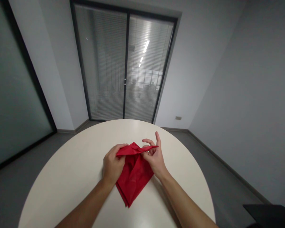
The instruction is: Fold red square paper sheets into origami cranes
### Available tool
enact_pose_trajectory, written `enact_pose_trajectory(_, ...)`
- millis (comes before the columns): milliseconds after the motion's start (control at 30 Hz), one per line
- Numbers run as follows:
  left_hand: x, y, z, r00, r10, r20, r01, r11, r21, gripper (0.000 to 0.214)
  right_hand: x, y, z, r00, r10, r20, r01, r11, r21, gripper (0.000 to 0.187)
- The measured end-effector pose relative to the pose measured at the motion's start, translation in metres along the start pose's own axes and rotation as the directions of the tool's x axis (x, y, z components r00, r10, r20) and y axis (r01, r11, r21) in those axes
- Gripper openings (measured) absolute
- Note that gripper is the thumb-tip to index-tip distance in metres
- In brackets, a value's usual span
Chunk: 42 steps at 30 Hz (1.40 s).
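Observation:
A red cloth lies folded into a pointed shape on the round white table, its tip toward me. My left hand is closed over the cloth's upper left edge and grips it. My right hand pinches the cloth's upper right corner between thumb and fingers, with the index finger raised. The top edge of the cloth is lifted and stretched between both hands.
The table's far rim curves in front of a glass double door with blinds. Grey floor surrounds the table. A dark flat object shows at the lower right corner.

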<state>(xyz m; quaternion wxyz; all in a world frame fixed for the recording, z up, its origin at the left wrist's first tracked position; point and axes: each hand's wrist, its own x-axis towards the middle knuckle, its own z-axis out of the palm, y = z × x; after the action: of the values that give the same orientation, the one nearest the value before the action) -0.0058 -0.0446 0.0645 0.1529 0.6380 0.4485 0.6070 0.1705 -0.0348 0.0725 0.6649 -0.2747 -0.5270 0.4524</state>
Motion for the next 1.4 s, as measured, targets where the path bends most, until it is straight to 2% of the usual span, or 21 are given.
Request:
enact_pose_trajectory(133,-0.002,0.000,-0.001,0.999,0.033,0.014,-0.034,0.999,0.028,0.030,0.000,0.000,0.000,0.992,-0.081,-0.100,0.073,0.994,-0.078,0.106)
enact_pose_trajectory(233,-0.004,0.000,0.000,0.997,0.072,0.034,-0.073,0.997,0.032,0.034,-0.001,-0.001,0.003,0.976,-0.099,-0.192,0.075,0.989,-0.127,0.099)
enact_pose_trajectory(333,-0.005,0.001,0.001,0.996,0.070,0.048,-0.071,0.997,0.033,0.032,-0.001,-0.001,0.004,0.970,-0.073,-0.233,0.041,0.989,-0.140,0.078)
enact_pose_trajectory(467,-0.005,0.003,0.003,0.999,-0.027,0.020,0.028,0.999,-0.024,0.024,0.001,-0.005,0.004,0.975,-0.054,-0.214,0.026,0.991,-0.135,0.054)
enact_pose_trajectory(600,0.000,0.004,0.003,0.992,-0.124,-0.030,0.119,0.984,-0.134,0.017,0.002,-0.008,0.001,0.972,-0.060,-0.229,0.037,0.994,-0.102,0.050)
enact_pose_trajectory(700,0.002,0.004,0.003,0.986,-0.160,-0.055,0.153,0.982,-0.114,0.014,0.003,-0.009,-0.001,0.965,-0.075,-0.251,0.050,0.993,-0.104,0.047)
enact_pose_trajectory(900,-0.002,0.007,0.003,0.998,-0.045,-0.036,0.047,0.998,0.043,0.022,0.003,-0.008,-0.005,0.947,-0.111,-0.301,0.068,0.986,-0.151,0.052)
enact_pose_trajectory(1000,-0.003,0.009,0.002,1.000,-0.012,-0.018,0.014,0.998,0.060,0.019,0.004,-0.007,-0.008,0.952,-0.096,-0.292,0.046,0.984,-0.174,0.054)
enact_pose_trajectory(1133,0.002,0.007,0.003,0.990,-0.141,-0.003,0.141,0.990,0.027,0.026,0.009,-0.005,-0.015,0.946,-0.047,-0.319,-0.030,0.972,-0.232,0.048)
enact_pose_trajectory(1233,0.006,0.002,0.004,0.974,-0.227,-0.007,0.227,0.974,0.020,0.035,0.013,-0.003,-0.018,0.949,0.018,-0.316,-0.079,0.980,-0.181,0.042)
enact_pose_trajectory(1333,0.007,-0.001,0.003,0.973,-0.232,0.000,0.231,0.970,0.079,0.038,0.013,-0.005,-0.018,0.958,0.067,-0.278,-0.098,0.990,-0.098,0.045)
enact_pose_trajectory(1400,0.007,-0.001,0.001,0.978,-0.210,-0.012,0.209,0.962,0.177,0.037,0.012,-0.008,-0.017,0.964,0.067,-0.256,-0.097,0.990,-0.105,0.043)
